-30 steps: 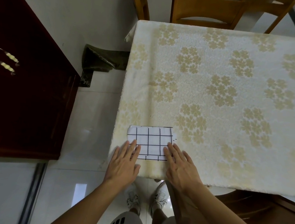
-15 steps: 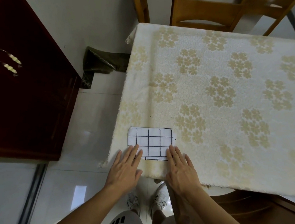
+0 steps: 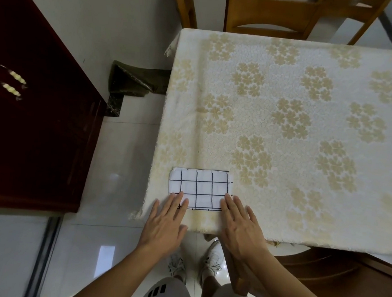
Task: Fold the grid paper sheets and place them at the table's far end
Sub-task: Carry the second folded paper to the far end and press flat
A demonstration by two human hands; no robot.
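Both flat hands — left hand (image 3: 165, 223), right hand (image 3: 240, 227) — fingertips touching the grid paper's (image 3: 200, 188) near corners.

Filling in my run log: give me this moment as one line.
step: pressing fold | left hand: flat on grid paper | right hand: flat on paper's right edge | paper: near corner of tablecloth, not yet moved to far end
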